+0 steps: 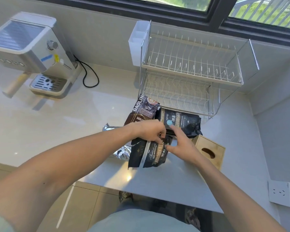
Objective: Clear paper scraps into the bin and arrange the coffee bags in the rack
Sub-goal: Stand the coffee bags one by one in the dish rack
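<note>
My left hand (151, 130) pinches the top edge of a black coffee bag (151, 154) that hangs upright just above the counter. My right hand (181, 144) is beside it, fingers spread, touching the bag's right side. Behind them a second black coffee bag (182, 122) lies flat in front of the two-tier wire rack (191, 71), which holds nothing. A brown coffee bag (145, 108) lies left of that black bag. A silver foil bag (122, 152) lies partly hidden under my left forearm.
A wooden bin with an oval slot (209, 152) stands right of my hands near the counter's edge. An espresso machine (28, 54) with a black cable (89, 76) sits at the far left. A white holder (138, 42) hangs on the rack's left side.
</note>
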